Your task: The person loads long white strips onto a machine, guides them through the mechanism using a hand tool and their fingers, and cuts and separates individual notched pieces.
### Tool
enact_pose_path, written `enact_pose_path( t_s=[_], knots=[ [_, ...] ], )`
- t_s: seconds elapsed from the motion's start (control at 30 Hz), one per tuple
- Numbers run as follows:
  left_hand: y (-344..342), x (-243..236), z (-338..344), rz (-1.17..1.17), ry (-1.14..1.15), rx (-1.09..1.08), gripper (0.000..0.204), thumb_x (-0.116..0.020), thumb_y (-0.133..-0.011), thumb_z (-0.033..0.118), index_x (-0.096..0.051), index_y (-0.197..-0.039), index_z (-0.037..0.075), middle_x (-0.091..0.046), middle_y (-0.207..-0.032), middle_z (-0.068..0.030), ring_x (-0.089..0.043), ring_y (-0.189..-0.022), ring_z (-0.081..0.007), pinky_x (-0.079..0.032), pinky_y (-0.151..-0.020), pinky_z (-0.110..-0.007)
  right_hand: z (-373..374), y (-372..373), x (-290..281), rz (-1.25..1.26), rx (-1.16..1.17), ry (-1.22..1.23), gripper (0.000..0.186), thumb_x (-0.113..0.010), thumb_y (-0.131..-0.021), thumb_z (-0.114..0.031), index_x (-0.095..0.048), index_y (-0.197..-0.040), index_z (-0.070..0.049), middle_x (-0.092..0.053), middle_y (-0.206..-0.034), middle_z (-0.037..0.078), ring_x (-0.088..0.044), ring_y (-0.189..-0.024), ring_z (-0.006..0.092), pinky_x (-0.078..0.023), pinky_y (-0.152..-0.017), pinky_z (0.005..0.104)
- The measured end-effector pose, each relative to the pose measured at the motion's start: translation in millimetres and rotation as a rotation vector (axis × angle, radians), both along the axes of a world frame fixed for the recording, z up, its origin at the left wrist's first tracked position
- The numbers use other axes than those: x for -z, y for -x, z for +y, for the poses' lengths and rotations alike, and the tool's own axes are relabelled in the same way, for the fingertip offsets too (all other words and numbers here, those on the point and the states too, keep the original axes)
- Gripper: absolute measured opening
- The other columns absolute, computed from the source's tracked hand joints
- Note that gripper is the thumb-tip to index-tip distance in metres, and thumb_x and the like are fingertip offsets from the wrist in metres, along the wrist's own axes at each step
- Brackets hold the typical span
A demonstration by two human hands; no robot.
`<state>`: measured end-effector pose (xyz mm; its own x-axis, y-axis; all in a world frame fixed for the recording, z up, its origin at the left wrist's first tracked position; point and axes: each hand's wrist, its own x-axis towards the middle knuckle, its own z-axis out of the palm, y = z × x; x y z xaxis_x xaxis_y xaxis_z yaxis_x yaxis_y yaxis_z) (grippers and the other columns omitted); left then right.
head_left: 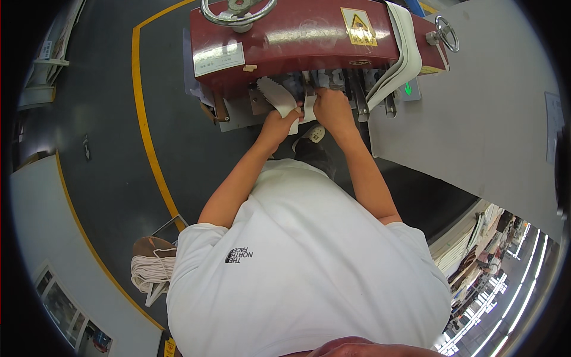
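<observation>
My left hand (277,130) is closed around a flat white strip (277,94) whose upper end has a toothed edge. The strip's end curls up and to the left, in front of the dark red machine (297,37). Close by on the right, my right hand (334,112) is closed at the machine's lower opening, its fingers bent by the metal parts. Another white piece (309,108) shows between the hands, against my right fingers. Whether it belongs to the same strip, I cannot tell. My right fingertips are partly hidden.
Long white bands (405,41) hang over the machine's right side. Handwheels (239,7) sit on top, with metal bars (358,95) below the housing. A light grey panel (464,89) stands at right. A coil of white rope (152,271) lies at lower left, near a yellow floor line (143,122).
</observation>
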<state>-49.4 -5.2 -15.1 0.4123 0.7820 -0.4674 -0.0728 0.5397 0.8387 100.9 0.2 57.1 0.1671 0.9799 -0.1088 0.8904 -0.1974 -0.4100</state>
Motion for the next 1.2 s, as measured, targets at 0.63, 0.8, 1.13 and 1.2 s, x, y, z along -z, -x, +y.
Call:
enact_pose_path(
  t_s=[0.63,0.8,1.13,1.2],
  knots=[
    [-1.2,-19.1,-9.0,-0.048,0.008,-0.051,0.031,-0.054,-0.091,0.022,-0.059,-0.113,0.001,-0.066,-0.096,-0.0065,-0.063,-0.085,-0.0138,-0.047,-0.072,-0.025,1.0,-3.8,18.3,0.032,0.029,-0.081,0.02,-0.053,-0.074,-0.008,-0.067,-0.085,0.0,-0.063,-0.078,0.028,-0.063,-0.078,0.0443,-0.052,-0.074,0.0485],
    [3.1,-15.2,-13.4,-0.101,0.065,-0.052,0.036,-0.052,-0.092,0.024,-0.055,-0.119,0.001,-0.065,-0.103,-0.0079,-0.066,-0.085,-0.0185,-0.051,-0.071,-0.027,-6.1,-8.3,22.6,0.047,0.031,-0.154,0.022,-0.054,-0.081,-0.012,-0.069,-0.095,-0.004,-0.063,-0.077,0.027,-0.062,-0.076,0.0429,-0.051,-0.072,0.0483],
    [12.7,-20.7,-15.2,-0.095,0.018,0.003,0.04,-0.048,-0.093,0.016,-0.044,-0.13,0.002,-0.06,-0.117,-0.0129,-0.065,-0.092,-0.022,-0.052,-0.074,-0.032,8.9,-4.2,26.2,-0.009,0.028,-0.08,0.021,-0.055,-0.076,-0.012,-0.067,-0.09,-0.002,-0.064,-0.081,0.027,-0.063,-0.081,0.0434,-0.051,-0.075,0.0495],
    [22.0,-22.9,-19.3,-0.091,-0.013,-0.007,0.041,-0.048,-0.091,0.013,-0.044,-0.13,0.002,-0.06,-0.117,-0.013,-0.064,-0.093,-0.0216,-0.051,-0.076,-0.032,-8.4,-3.5,26.0,0.06,0.036,-0.095,0.032,-0.058,-0.08,-0.016,-0.064,-0.11,-0.005,-0.066,-0.079,0.02,-0.065,-0.078,0.0358,-0.051,-0.072,0.0444]
  ],
)
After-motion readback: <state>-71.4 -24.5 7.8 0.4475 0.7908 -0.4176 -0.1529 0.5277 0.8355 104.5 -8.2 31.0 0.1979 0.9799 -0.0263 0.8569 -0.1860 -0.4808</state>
